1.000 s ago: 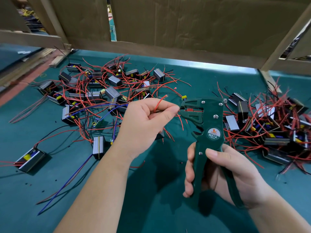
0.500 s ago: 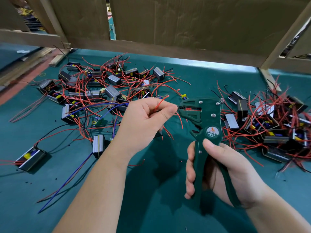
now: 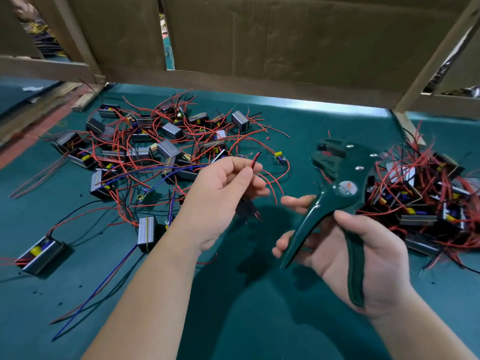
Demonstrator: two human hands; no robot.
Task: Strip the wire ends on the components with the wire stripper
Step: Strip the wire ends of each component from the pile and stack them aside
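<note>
My left hand [image 3: 223,193] pinches red and black wire ends [image 3: 255,159] between thumb and fingers. A small dark component [image 3: 245,207] hangs below that hand by its wires. My right hand [image 3: 363,255] holds the dark green wire stripper [image 3: 335,183] by its handles, which are spread apart. Its jaws point up and left, tilted away from the wire with a gap between them. A pile of grey components with red wires [image 3: 155,146] lies left of centre on the green table. A second pile [image 3: 428,198] lies at the right.
Cardboard panels on a wooden frame [image 3: 285,48] wall off the back of the green table [image 3: 259,307]. A lone component [image 3: 39,253] sits at the far left, and a long blue wire [image 3: 98,289] trails toward the front edge.
The stripper has pulled away from the wire to the right and tilted, and its handles have opened. My left hand has drawn the wire ends back slightly to the left.
</note>
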